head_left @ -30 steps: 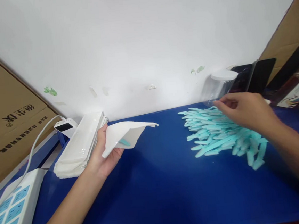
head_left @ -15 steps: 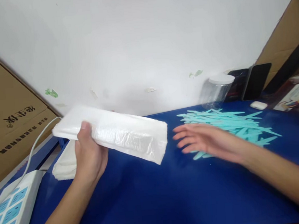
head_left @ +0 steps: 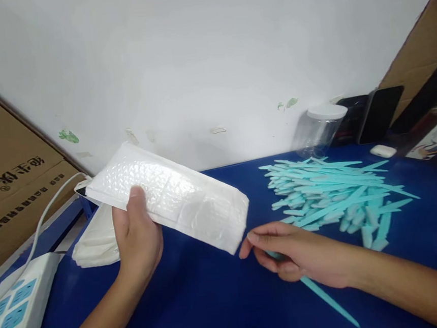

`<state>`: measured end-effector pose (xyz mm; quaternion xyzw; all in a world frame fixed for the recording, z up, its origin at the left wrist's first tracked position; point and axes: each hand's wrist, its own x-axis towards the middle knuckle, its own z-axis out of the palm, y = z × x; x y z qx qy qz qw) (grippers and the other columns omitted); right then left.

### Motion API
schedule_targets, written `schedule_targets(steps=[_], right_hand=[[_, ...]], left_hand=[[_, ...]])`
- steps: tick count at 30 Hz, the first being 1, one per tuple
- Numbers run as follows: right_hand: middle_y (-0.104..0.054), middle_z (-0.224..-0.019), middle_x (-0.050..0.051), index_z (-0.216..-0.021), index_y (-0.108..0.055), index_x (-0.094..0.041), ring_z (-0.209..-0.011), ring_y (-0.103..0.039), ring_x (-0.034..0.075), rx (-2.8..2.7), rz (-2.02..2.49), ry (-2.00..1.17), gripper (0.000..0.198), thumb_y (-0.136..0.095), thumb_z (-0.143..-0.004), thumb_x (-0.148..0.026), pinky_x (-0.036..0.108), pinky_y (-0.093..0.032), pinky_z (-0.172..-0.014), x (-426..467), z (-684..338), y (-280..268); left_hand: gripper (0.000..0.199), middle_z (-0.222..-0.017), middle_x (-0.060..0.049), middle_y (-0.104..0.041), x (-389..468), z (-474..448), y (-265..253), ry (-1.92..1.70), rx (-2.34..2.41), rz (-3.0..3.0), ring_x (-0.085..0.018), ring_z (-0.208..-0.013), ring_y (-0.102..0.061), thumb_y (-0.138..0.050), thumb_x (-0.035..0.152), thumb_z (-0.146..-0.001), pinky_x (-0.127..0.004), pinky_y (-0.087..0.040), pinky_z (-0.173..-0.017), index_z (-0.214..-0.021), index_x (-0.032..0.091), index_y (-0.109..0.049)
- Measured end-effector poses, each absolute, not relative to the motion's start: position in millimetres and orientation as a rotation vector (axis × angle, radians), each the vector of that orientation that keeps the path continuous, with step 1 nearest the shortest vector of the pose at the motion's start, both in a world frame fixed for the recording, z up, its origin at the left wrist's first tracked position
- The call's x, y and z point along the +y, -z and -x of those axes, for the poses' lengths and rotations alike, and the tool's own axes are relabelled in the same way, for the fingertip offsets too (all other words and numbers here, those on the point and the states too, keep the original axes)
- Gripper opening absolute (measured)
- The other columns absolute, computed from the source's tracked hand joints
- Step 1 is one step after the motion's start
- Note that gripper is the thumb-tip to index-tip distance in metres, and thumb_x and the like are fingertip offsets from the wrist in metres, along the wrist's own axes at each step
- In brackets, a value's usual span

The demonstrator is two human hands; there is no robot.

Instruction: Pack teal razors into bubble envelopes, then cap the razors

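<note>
My left hand grips a white bubble mailer from below, thumb on its near face. The mailer tilts down to the right, and its left end gapes a little, showing a dark inside. My right hand is closed around a teal swab, whose pointed handle sticks out below the palm; the fingers mostly cover its other end. These fingers are close to the mailer's lower right corner. Behind that hand lies a loose pile of teal swabs with pale foam-like tips.
More white mailers are stacked behind my left hand. A white power strip with a cable stands at the left, near a cardboard box. By the wall are a clear jar, a dark phone and a small white case.
My right hand has gone from open over the pile to closed on a swab, now lower and nearer me. My left hand has tilted the mailer, turning its bubbled face into view.
</note>
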<state>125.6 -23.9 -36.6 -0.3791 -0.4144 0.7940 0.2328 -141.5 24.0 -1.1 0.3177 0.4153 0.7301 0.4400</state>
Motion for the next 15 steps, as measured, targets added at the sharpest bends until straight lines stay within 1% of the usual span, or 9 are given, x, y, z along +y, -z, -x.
schedule_targets(steps=[1, 3, 4, 7, 9, 10, 12, 14, 15], right_hand=[[-0.052, -0.071, -0.003, -0.101, -0.076, -0.017, -0.052, -0.030, 0.005, -1.277, 1.088, -2.117, 0.042, -0.068, -0.102, -0.058, 0.021, -0.019, -0.047, -22, -131, 33], [-0.044, -0.069, -0.005, -0.106, -0.078, -0.018, -0.056, -0.032, 0.007, -1.538, 1.147, -1.910, 0.046, -0.065, -0.103, -0.062, 0.023, -0.022, -0.050, -17, -147, 23], [-0.042, -0.070, -0.004, -0.110, -0.079, -0.020, -0.058, -0.033, 0.009, -1.623, 1.165, -1.808, 0.048, -0.063, -0.103, -0.065, 0.023, -0.024, -0.051, -16, -157, 17], [-0.041, -0.071, -0.005, -0.127, -0.074, -0.030, -0.054, -0.025, 0.010, -1.588, 1.251, -1.622, 0.048, -0.058, -0.103, -0.068, 0.027, -0.024, -0.050, -12, -193, -5], [-0.036, -0.066, -0.005, -0.127, -0.074, -0.032, -0.054, -0.023, 0.013, -1.557, 1.304, -1.364, 0.049, -0.057, -0.101, -0.070, 0.029, -0.022, -0.049, -10, -217, -17], [-0.035, -0.066, -0.005, -0.126, -0.074, -0.032, -0.054, -0.024, 0.014, -1.554, 1.329, -1.172, 0.049, -0.056, -0.101, -0.071, 0.030, -0.023, -0.049, -8, -227, -22], [-0.037, -0.066, -0.003, -0.123, -0.075, -0.031, -0.055, -0.033, 0.017, -1.572, 1.405, -0.696, 0.051, -0.051, -0.103, -0.071, 0.032, -0.028, -0.053, -3, -241, -26], [-0.052, -0.071, 0.001, -0.125, -0.074, -0.030, -0.064, -0.052, 0.021, -1.647, 1.507, -0.269, 0.054, -0.044, -0.106, -0.070, 0.035, -0.037, -0.062, 6, -246, -21], [-0.063, -0.080, 0.004, -0.127, -0.073, -0.029, -0.074, -0.061, 0.025, -1.722, 1.551, -0.134, 0.055, -0.040, -0.108, -0.069, 0.037, -0.042, -0.068, 12, -246, -16]], left_hand=[[0.026, -0.134, -0.001, -0.077, 29, 143, -3, -1.905, 1.055, -0.802, -0.021, -0.137, -0.067, -0.067, 0.030, -0.105, -0.027, -0.061, -0.109, -0.131, 0.031, -0.072], [0.021, -0.130, -0.004, -0.079, 40, 149, -8, -2.002, 1.106, -0.765, -0.021, -0.129, -0.071, -0.061, 0.020, -0.106, -0.027, -0.063, -0.105, -0.121, 0.022, -0.075], [0.021, -0.126, -0.005, -0.080, 45, 153, -10, -1.983, 1.122, -0.714, -0.020, -0.127, -0.072, -0.059, 0.017, -0.106, -0.027, -0.064, -0.103, -0.118, 0.020, -0.075], [0.022, -0.116, -0.004, -0.082, 57, 167, -9, -1.916, 1.137, -0.594, -0.018, -0.123, -0.074, -0.055, 0.014, -0.107, -0.026, -0.066, -0.099, -0.118, 0.018, -0.073], [0.024, -0.112, -0.004, -0.083, 61, 173, -8, -1.894, 1.120, -0.580, -0.018, -0.120, -0.075, -0.052, 0.015, -0.108, -0.026, -0.066, -0.098, -0.120, 0.017, -0.073], [0.024, -0.111, -0.003, -0.083, 62, 175, -7, -1.891, 1.113, -0.580, -0.017, -0.118, -0.076, -0.052, 0.015, -0.108, -0.026, -0.066, -0.098, -0.120, 0.017, -0.073], [0.024, -0.110, -0.003, -0.083, 63, 177, -7, -1.877, 1.115, -0.582, -0.017, -0.112, -0.077, -0.052, 0.015, -0.108, -0.026, -0.066, -0.098, -0.120, 0.016, -0.074], [0.024, -0.110, -0.003, -0.083, 64, 178, -8, -1.865, 1.117, -0.582, -0.016, -0.106, -0.078, -0.053, 0.015, -0.108, -0.025, -0.066, -0.096, -0.118, 0.014, -0.074], [0.023, -0.109, -0.003, -0.083, 64, 179, -10, -1.864, 1.116, -0.581, -0.015, -0.104, -0.078, -0.053, 0.014, -0.108, -0.024, -0.066, -0.095, -0.117, 0.014, -0.074]])
